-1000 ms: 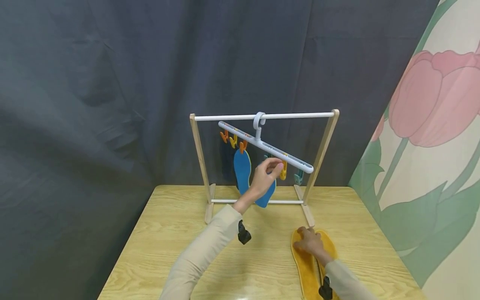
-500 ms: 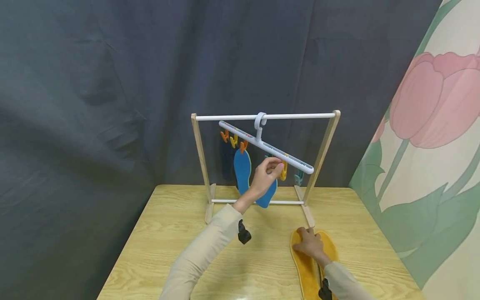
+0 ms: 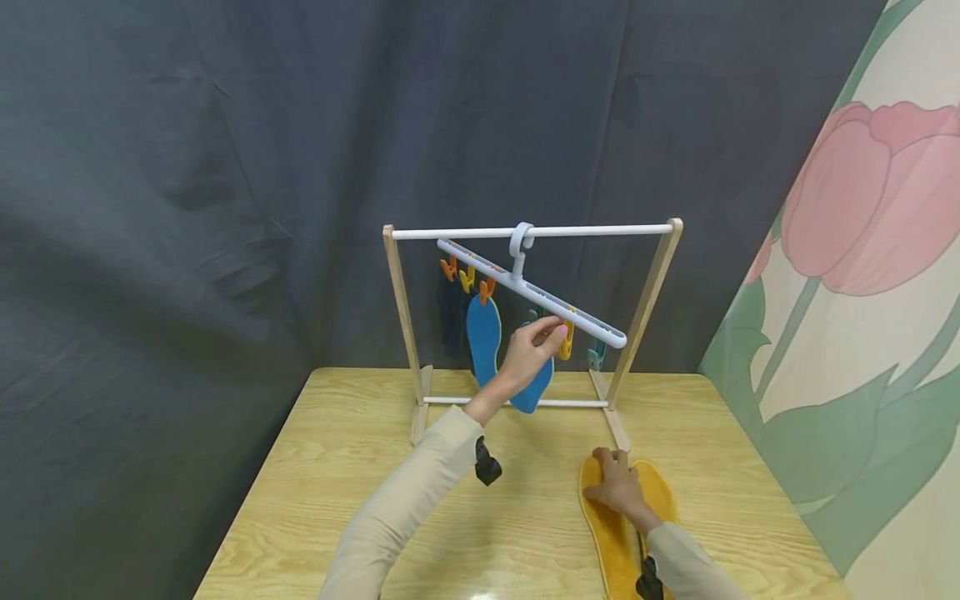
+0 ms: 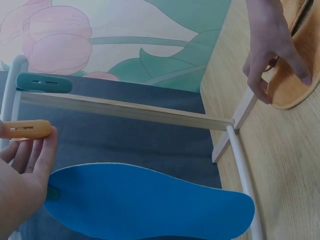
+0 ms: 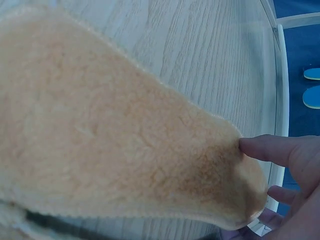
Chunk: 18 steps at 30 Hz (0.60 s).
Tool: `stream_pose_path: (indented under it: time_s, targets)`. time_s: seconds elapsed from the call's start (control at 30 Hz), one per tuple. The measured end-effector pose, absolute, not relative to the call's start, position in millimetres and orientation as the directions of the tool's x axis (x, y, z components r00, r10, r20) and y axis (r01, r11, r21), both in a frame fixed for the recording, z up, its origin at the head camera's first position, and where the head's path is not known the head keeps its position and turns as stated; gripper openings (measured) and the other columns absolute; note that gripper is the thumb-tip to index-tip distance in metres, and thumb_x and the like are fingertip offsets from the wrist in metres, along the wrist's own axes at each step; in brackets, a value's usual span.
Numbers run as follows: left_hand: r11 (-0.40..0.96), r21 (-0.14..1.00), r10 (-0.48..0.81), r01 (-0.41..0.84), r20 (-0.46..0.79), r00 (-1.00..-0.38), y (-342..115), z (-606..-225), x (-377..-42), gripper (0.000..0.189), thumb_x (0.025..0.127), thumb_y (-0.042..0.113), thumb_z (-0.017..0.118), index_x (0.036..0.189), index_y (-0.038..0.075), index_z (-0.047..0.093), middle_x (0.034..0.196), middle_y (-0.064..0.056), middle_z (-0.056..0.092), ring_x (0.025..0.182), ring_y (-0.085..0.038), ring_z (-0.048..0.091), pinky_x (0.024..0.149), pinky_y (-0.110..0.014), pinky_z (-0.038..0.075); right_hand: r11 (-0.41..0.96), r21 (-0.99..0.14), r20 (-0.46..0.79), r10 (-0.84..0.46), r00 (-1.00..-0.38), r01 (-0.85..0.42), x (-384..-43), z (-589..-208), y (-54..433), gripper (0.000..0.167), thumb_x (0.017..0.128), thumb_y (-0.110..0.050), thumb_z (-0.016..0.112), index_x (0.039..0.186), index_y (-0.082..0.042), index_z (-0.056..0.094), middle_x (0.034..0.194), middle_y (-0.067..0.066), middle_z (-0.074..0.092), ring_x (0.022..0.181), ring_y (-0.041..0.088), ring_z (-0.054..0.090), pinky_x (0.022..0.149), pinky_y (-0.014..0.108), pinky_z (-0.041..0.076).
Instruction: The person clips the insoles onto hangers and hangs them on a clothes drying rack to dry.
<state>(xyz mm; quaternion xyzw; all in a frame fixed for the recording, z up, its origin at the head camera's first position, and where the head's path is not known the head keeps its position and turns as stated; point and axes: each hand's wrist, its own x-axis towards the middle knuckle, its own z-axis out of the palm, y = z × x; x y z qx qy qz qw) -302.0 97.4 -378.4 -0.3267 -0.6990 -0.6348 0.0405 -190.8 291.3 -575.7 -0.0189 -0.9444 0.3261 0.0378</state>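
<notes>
My left hand [image 3: 525, 358] is up at the pale hanger [image 3: 551, 300], pinching a yellow clothespin [image 4: 29, 129] between thumb and fingers. Just behind that hand a blue insole [image 4: 150, 200] hangs from a green clothespin, and in the head view the hand partly covers it. Another blue insole [image 3: 483, 333] hangs from an orange clothespin [image 3: 487, 291] further left. Low on the right, my right hand [image 3: 621, 485] grips the far end of a fuzzy yellow insole [image 5: 120, 130], thumb on its upper face. A second yellow insole [image 3: 657, 490] lies right beside it on the table.
The hanger hooks over the white top bar [image 3: 600, 231] of a wooden rack [image 3: 648, 300] at the table's back. A teal clothespin [image 3: 597, 353] hangs near its right end, and orange and yellow ones [image 3: 467, 279] on the left. A dark curtain [image 3: 300, 167] stands behind.
The right hand and the far end of the gripped yellow insole have shifted slightly left and away from the person. The left hand stays at the yellow clothespin.
</notes>
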Motion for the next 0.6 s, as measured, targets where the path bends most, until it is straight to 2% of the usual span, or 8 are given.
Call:
stream_pose_path:
  time_s: [0.13,0.27,0.4,0.6]
  targets:
    - [-0.024,0.876,0.419,0.482,0.447,-0.79,97.3,-376.4,-301.2,0.034,0.102,0.01,0.056,0.13,-0.009,0.058,0.113,-0.023,0.066,0.099,-0.029,0.067,0.081,-0.035,0.057,0.77,-0.638,0.069,0.069,-0.995,0.009,-193.2,-578.4,291.3,0.075,0.064,-0.001,0.086,0.127,0.01,0.047,0.114,0.036,0.041,0.091,0.051,0.053,0.082,0.062,0.043]
    - [-0.033,0.885,0.427,0.464,0.432,-0.795,97.0,-375.9,-300.1,0.033,0.102,0.01,0.056,0.13,-0.007,0.059,0.113,-0.023,0.066,0.1,-0.029,0.067,0.085,-0.047,0.055,0.749,-0.659,0.012,0.104,-0.994,0.07,-193.4,-577.3,290.8,0.079,0.064,-0.002,0.083,0.13,0.011,0.042,0.108,0.04,0.043,0.079,0.042,0.055,0.07,0.054,0.049]
    - [-0.034,0.883,0.435,0.468,0.435,-0.789,96.2,-375.8,-299.4,0.033,0.102,0.01,0.056,0.129,-0.008,0.059,0.111,-0.023,0.066,0.098,-0.028,0.067,0.084,-0.047,0.056,0.736,-0.67,-0.019,0.114,-0.993,0.098,-192.6,-574.9,291.0,0.077,0.064,0.0,0.078,0.129,0.014,0.039,0.105,0.041,0.049,0.076,0.038,0.054,0.069,0.052,0.049]
    - [-0.038,0.876,0.44,0.481,0.447,-0.779,95.8,-374.9,-299.3,0.031,0.102,0.01,0.055,0.127,-0.008,0.059,0.106,-0.022,0.065,0.093,-0.029,0.067,0.082,-0.045,0.057,0.728,-0.678,-0.036,0.102,-0.994,0.099,-194.0,-571.2,291.8,0.064,0.069,0.003,0.072,0.124,0.019,0.044,0.107,0.038,0.058,0.085,0.037,0.058,0.079,0.054,0.049]
